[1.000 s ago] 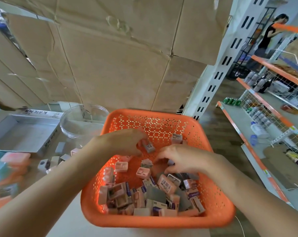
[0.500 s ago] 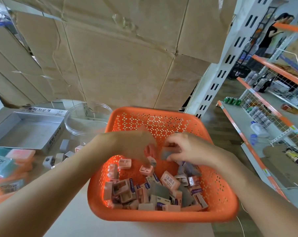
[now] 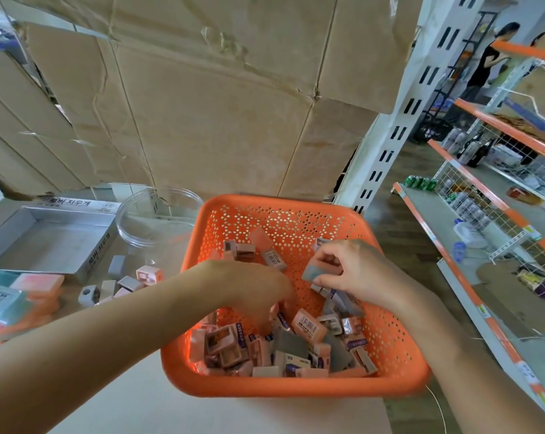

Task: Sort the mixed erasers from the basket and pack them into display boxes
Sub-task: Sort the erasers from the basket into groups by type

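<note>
**Sorting Step Under Way at the Orange Basket**

A grey eraser [image 3: 316, 272] is held pinched between the thumb and fingertips of the right hand [image 3: 355, 270], clear above the heap of mixed erasers [image 3: 290, 346] that is piled in the near half of the orange basket [image 3: 283, 220]. The left hand [image 3: 249, 286] is dipped into the left side of the same heap. Its fingertips are hidden among the pieces and blurred, so it cannot be told whether its grip is closed on anything.

A silver display box [image 3: 45, 239] lies open on the worktop [image 3: 202, 415], well to the left of the basket, and no erasers can be seen inside it. A scatter of loose erasers [image 3: 124, 281] is laid out between that box and the basket's left wall. A clear round tub [image 3: 158, 214] stands just beside the basket's far left corner.

The picking-out step is judged to be in hand, with packing hardly begun, since most of the stock is seen inside the basket. For the next move, the pinched eraser would need to be matched to its kind, carried out over the basket's left rim, and set down with its like or into the box. The pinch would have to be kept firm so that the small piece is not dropped back into the heap.
</note>
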Tool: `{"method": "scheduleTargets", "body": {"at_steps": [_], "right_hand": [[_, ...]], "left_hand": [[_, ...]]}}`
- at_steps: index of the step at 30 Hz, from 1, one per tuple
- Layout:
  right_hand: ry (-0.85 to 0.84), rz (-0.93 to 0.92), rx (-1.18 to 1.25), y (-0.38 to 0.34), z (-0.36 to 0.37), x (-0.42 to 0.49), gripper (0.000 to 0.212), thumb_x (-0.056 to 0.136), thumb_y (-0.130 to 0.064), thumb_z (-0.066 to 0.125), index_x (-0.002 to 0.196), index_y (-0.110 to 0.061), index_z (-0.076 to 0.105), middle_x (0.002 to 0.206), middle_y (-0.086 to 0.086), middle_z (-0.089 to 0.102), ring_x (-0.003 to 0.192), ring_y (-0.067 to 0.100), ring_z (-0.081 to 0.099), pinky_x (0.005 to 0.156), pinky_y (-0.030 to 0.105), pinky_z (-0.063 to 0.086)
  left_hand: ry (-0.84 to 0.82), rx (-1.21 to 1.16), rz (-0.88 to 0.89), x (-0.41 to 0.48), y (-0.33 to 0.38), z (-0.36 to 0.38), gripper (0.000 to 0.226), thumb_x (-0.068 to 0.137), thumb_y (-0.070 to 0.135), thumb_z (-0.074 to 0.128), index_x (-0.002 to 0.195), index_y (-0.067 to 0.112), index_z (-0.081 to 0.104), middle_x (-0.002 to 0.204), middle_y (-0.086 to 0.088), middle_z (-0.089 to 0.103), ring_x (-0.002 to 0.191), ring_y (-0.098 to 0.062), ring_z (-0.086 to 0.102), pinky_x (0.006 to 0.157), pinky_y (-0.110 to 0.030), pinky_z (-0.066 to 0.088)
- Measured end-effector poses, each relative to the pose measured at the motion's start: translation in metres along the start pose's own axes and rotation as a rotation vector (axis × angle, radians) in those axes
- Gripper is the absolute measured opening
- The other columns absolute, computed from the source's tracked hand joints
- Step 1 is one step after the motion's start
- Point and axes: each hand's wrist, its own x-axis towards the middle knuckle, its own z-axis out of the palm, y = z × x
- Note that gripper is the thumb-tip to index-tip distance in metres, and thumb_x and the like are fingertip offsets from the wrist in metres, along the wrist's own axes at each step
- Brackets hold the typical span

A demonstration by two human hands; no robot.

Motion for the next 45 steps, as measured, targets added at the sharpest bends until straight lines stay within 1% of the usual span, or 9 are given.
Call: {"method": "scheduleTargets", "body": {"at_steps": [6,11,15,18,22,28,34,40,45], "right_hand": [[0.025,-0.005,0.012,-0.001,-0.001,-0.003,0.018,0.079,-0.026,0.072,0.094,-0.021,0.065,0.083,-0.015,0.055,0.079,0.005,0.052,0.060,0.015,0.035],[0.021,0.000,0.021,-0.003,-0.002,-0.004,0.014,0.080,-0.027,0.071,0.088,-0.025,0.060,0.074,-0.022,0.048,0.069,-0.003,0.046,0.056,0.009,0.031],[0.027,0.000,0.034,-0.003,-0.002,-0.004,0.014,0.081,-0.027,0.070,0.086,-0.027,0.057,0.073,-0.021,0.050,0.067,-0.006,0.046,0.056,0.010,0.031],[0.042,0.003,0.068,-0.002,-0.003,-0.005,0.014,0.081,-0.026,0.071,0.086,-0.029,0.057,0.081,-0.018,0.056,0.074,-0.003,0.050,0.061,0.009,0.035],[0.094,0.015,0.163,-0.002,-0.007,-0.007,0.015,0.078,-0.025,0.073,0.088,-0.030,0.063,0.087,-0.015,0.063,0.081,-0.001,0.056,0.068,0.011,0.039],[0.150,0.032,0.129,-0.011,-0.021,-0.014,0.019,0.075,-0.025,0.076,0.092,-0.026,0.067,0.087,-0.013,0.062,0.078,-0.006,0.051,0.065,0.009,0.037],[0.300,0.031,0.212,-0.044,-0.028,-0.018,0.017,0.073,-0.024,0.076,0.086,-0.028,0.065,0.080,-0.016,0.061,0.077,0.000,0.056,0.067,0.016,0.042],[0.365,-0.022,0.233,-0.099,-0.023,-0.009,0.021,0.074,-0.029,0.074,0.077,-0.044,0.060,0.070,-0.020,0.062,0.072,-0.001,0.058,0.067,0.020,0.045],[0.381,-0.053,0.293,-0.154,-0.009,0.007,0.017,0.076,-0.020,0.073,0.086,-0.032,0.066,0.079,-0.018,0.065,0.075,0.002,0.059,0.070,0.017,0.045]], "left_hand": [[0.071,0.103,0.066,-0.007,0.002,-0.003,0.038,0.079,0.024,0.068,0.115,0.020,0.055,0.090,0.007,0.056,0.078,-0.013,0.050,0.052,-0.017,0.033],[0.086,0.203,0.150,-0.008,0.002,0.001,0.043,0.080,0.021,0.066,0.122,0.023,0.055,0.113,0.002,0.059,0.099,-0.018,0.055,0.075,-0.028,0.041],[0.105,0.226,0.171,-0.007,0.000,0.002,0.038,0.080,0.022,0.067,0.117,0.024,0.058,0.114,0.003,0.058,0.104,-0.018,0.053,0.083,-0.031,0.044],[0.224,0.259,0.165,-0.010,-0.003,-0.004,0.033,0.083,0.020,0.061,0.116,0.021,0.059,0.114,0.002,0.057,0.105,-0.014,0.051,0.077,-0.023,0.036],[0.409,0.254,0.147,-0.021,-0.017,-0.013,0.039,0.084,0.024,0.058,0.123,0.020,0.054,0.125,0.003,0.054,0.114,-0.014,0.049,0.093,-0.028,0.040],[0.582,0.014,0.137,-0.060,-0.033,-0.034,0.033,0.081,0.020,0.066,0.114,0.016,0.062,0.113,0.002,0.061,0.098,-0.012,0.057,0.084,-0.026,0.045],[0.753,-0.043,0.097,-0.111,-0.064,-0.048,0.024,0.078,0.021,0.071,0.101,0.016,0.067,0.092,0.008,0.062,0.081,-0.007,0.058,0.071,-0.009,0.042],[0.777,-0.064,0.038,-0.164,-0.108,-0.039,0.020,0.076,0.019,0.072,0.095,0.016,0.068,0.086,0.008,0.062,0.075,0.000,0.057,0.067,-0.008,0.040],[0.768,-0.059,0.011,-0.207,-0.147,-0.022,0.018,0.076,0.025,0.073,0.092,0.021,0.067,0.083,0.014,0.060,0.074,0.008,0.054,0.067,-0.003,0.039]]}}
